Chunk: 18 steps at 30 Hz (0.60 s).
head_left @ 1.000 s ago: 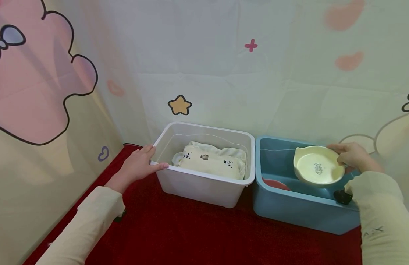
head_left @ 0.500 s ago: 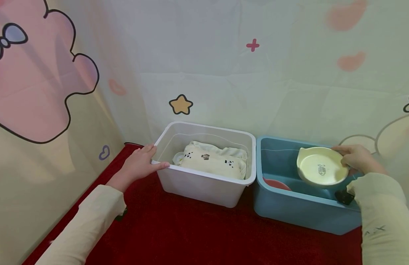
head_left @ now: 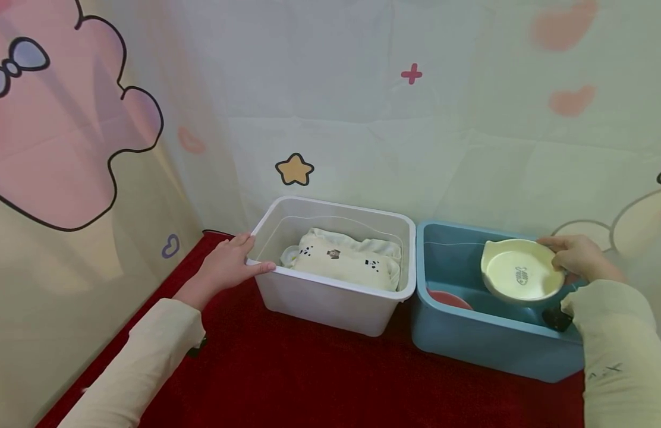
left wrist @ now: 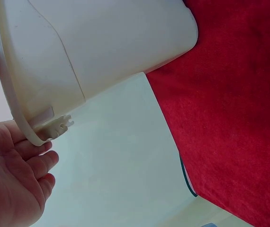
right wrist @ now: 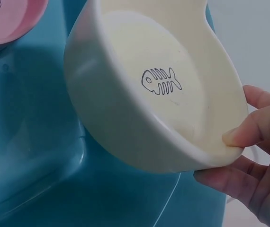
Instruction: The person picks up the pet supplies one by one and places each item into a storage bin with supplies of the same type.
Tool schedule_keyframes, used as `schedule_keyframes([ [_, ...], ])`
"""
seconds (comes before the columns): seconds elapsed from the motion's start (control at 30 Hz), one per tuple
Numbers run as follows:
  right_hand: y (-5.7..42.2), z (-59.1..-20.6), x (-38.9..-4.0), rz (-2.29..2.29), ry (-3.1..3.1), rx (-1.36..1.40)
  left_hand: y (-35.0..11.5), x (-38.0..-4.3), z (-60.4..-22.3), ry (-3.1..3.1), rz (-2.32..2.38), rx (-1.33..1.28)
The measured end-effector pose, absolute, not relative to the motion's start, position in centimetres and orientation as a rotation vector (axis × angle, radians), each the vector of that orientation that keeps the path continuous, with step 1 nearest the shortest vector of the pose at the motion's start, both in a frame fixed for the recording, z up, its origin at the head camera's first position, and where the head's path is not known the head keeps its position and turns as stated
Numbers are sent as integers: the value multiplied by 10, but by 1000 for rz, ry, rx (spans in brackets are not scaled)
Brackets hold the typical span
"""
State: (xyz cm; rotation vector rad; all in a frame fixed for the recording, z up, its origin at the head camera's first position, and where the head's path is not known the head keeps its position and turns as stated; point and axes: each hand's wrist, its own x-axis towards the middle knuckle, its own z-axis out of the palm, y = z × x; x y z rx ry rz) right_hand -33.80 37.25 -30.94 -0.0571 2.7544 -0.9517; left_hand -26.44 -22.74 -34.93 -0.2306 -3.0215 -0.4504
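A cream cat-ear-shaped pet bowl (head_left: 523, 270) with a fishbone drawing inside is tilted over the blue bin (head_left: 485, 339). My right hand (head_left: 579, 255) pinches its rim, thumb inside and fingers against the outer wall, as the right wrist view (right wrist: 263, 151) shows. At the white bin (head_left: 330, 309) my left hand (head_left: 226, 264) holds the near left rim corner, thumb over the front edge. In the left wrist view, fingers (left wrist: 42, 163) of that hand curl under the corner. Inside the white bin lies a cream cushion (head_left: 346, 264) with small animal prints.
A pink bowl (right wrist: 12, 23) and a clear plastic container (right wrist: 31, 189) lie in the blue bin. Both bins stand side by side on a red cloth (head_left: 287, 374), against a printed fabric wall (head_left: 352, 160). A small white item (head_left: 289, 255) sits beside the cushion.
The cream bowl and my right hand have shifted very slightly to the right; the whole scene has drifted a little the same way. My left hand keeps its hold on the white bin.
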Motion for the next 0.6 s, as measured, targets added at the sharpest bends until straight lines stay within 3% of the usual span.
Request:
schedule_keyframes([
  [0.6,371,-309,-343,-771,2818,-61,-228,-265,-350,-3026,-452,-223],
])
